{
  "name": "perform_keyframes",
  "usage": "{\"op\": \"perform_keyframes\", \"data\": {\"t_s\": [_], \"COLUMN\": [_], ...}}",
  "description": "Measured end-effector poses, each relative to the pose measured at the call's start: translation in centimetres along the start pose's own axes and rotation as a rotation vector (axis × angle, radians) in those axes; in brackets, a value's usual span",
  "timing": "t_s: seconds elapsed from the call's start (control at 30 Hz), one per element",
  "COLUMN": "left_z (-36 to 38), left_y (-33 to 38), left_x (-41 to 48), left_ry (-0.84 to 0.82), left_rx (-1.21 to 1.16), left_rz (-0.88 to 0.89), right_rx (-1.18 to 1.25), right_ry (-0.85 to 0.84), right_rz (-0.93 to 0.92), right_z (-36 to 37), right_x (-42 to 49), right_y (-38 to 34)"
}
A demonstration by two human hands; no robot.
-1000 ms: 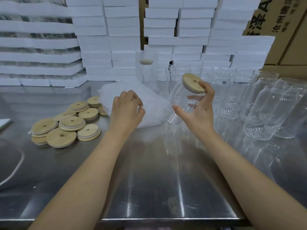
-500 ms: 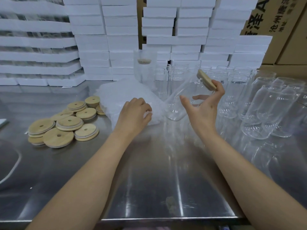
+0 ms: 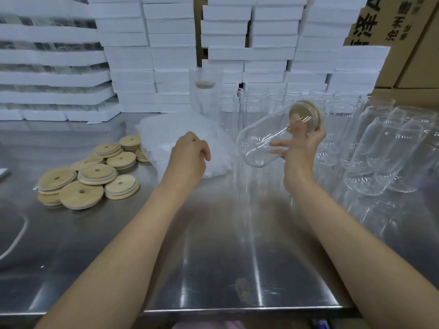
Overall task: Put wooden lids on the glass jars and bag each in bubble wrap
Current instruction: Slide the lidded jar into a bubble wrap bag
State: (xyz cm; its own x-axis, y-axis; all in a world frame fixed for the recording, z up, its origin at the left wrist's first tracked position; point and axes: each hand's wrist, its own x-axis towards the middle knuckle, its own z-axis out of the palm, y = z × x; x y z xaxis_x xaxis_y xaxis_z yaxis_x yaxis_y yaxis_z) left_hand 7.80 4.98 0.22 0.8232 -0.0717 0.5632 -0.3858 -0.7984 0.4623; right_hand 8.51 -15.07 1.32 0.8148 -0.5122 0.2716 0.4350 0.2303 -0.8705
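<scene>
Under both forearms runs the steel desk, shiny and streaked with reflections, stretching out past the hands to a wall of stock. Beyond the fingertips, right across the back, rise the white foam boxes, stack upon stack, and further off to the right of the right hand sit brown cartons with printed characters. Just right of that hand there's a crowd of empty jars, clear glass, some upright behind and some leaning towards us, packed close together. Over on the other side, beneath and beyond the left hand, lies the heap of bubble wrap bags, pale and crinkled. Further left of that hand, a scatter of loose lids, round wooden discs each with a small hole, overlapping in low piles on the desk. Beyond the heap, between the two hands and well back, stands a bagged jar, already lidded and wrapped. Now the action: the right hand grips the glass jar off the desk, thumb laid over the neck, fingers curled underneath, the jar tilted with its base down to the left and its mouth up to the right. Seated on that mouth is the wooden lid. The left hand rests knuckles-up on the bubble wrap, fingers curled under; whether they've nipped a bag, I can't tell.
</scene>
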Motion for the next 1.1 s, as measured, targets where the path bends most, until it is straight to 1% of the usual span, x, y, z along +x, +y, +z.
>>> {"op": "perform_keyframes", "data": {"t_s": [0.1,0.17,0.2,0.27,0.33,0.4,0.47,0.57,0.63,0.8,0.83,0.9,0.93,1.03,1.1], "left_z": [0.3,0.3,0.2,-0.1,-0.2,-0.4,-0.4,-0.2,0.2,0.8,0.9,0.8,0.8,0.7,0.6], "left_y": [-0.3,-0.1,0.2,0.8,1.0,1.1,1.5,2.0,2.2,2.0,2.0,2.1,2.2,2.0,2.1], "left_x": [-0.1,-0.2,-0.3,-0.2,-0.1,-0.1,-0.3,-0.5,-0.8,-0.8,-0.7,-0.6,-0.6,-0.6,-0.6], "left_ry": [0.02,0.044,0.077,0.169,0.246,0.268,0.284,0.361,0.401,0.422,0.434,0.473,0.487,0.478,0.48], "left_rx": [-0.023,-0.124,-0.193,-0.328,-0.395,-0.419,-0.433,-0.418,-0.381,-0.074,-0.024,-0.013,-0.028,-0.05,-0.039], "left_rz": [0.033,0.073,0.069,0.016,-0.026,-0.03,0.001,0.085,0.17,0.53,0.558,0.526,0.504,0.525,0.58], "right_rx": [0.038,0.036,0.017,-0.025,-0.043,-0.011,0.026,0.03,0.061,0.35,0.403,0.493,0.487,0.403,0.445], "right_ry": [-0.118,-0.226,-0.252,-0.233,-0.16,-0.082,-0.045,-0.058,-0.077,-0.012,0.001,0.009,-0.008,-0.128,-0.254], "right_rz": [0.024,0.041,0.032,-0.006,-0.02,0.005,0.035,0.091,0.17,0.493,0.555,0.658,0.68,0.714,0.753], "right_z": [0.3,0.4,0.5,0.6,0.6,0.6,0.7,1.2,1.7,2.3,2.2,2.0,1.9,2.0,2.2], "right_x": [-0.4,-0.8,-1.0,-1.4,-1.4,-1.3,-1.4,-2.1,-2.9,-4.5,-4.6,-4.7,-4.7,-4.9,-5.2], "right_y": [0.0,0.2,0.4,0.9,1.2,1.1,1.0,0.8,0.9,1.5,1.4,1.1,1.0,1.2,1.4]}}
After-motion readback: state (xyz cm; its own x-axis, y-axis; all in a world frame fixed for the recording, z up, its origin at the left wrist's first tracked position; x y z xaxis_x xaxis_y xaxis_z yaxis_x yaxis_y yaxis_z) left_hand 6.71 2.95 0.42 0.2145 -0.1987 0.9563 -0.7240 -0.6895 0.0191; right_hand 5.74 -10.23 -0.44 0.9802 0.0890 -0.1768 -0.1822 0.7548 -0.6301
